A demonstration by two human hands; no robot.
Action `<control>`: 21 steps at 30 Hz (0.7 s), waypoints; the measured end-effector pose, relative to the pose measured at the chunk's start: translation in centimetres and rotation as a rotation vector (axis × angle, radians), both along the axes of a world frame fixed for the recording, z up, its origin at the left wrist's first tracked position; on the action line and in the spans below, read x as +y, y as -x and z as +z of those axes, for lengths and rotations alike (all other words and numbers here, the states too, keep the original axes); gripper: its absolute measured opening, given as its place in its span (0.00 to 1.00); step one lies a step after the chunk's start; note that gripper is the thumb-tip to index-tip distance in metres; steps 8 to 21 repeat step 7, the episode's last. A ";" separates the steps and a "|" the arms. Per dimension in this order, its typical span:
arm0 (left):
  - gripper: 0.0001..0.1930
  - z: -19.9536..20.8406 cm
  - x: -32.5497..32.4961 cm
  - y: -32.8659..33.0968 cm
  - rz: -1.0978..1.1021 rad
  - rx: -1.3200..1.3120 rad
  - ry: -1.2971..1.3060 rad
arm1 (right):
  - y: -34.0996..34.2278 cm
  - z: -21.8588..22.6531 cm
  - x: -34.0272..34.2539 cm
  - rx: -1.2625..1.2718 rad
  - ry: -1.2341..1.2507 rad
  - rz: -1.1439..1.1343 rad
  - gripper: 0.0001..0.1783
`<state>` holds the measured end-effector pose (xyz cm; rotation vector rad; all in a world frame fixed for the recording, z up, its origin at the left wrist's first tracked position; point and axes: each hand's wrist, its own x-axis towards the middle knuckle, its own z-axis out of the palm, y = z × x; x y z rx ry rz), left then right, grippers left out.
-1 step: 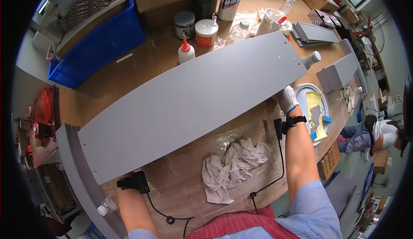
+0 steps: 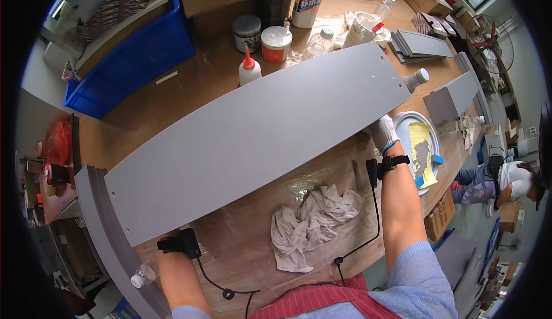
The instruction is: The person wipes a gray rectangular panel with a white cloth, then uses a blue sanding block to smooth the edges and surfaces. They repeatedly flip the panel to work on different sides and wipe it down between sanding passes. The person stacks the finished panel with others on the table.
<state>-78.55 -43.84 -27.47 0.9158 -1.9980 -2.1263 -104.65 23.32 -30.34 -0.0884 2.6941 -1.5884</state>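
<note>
A long grey panel [image 2: 259, 129] with one curved edge and small holes at both ends stretches across the bench in front of me. My right hand [image 2: 384, 133], in a white knitted glove, grips its near edge towards the right end; the fingertips are hidden beneath. At the near left corner my left forearm [image 2: 179, 276] runs under the panel, which covers that hand completely. Each wrist wears a black strapped device with a cable. Between my arms lies a crumpled whitish cloth [image 2: 310, 227], and a dark flat blade [image 2: 355, 174] rests beside it.
Beyond the panel stand a red-tipped glue bottle [image 2: 249, 73], a red-and-white tub [image 2: 276, 44] and a grey can [image 2: 247, 33]. A blue bin [image 2: 132, 60] is at far left. Right of my hand, a round lid [image 2: 434, 141] bears yellow sandpaper. Grey boards [image 2: 457, 97] lie stacked beyond. A person [image 2: 512, 184] works at right.
</note>
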 end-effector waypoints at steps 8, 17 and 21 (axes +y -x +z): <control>0.25 -0.3 -0.2 0.7 -0.026 0.002 -0.006 | 0.1 -1.1 2.3 0.060 -0.026 -0.061 0.20; 0.25 -0.3 -0.2 0.7 -0.026 0.002 -0.006 | 0.1 -1.1 2.3 0.060 -0.026 -0.061 0.20; 0.25 -0.3 -0.2 0.7 -0.026 0.002 -0.006 | 0.1 -1.1 2.3 0.060 -0.026 -0.061 0.20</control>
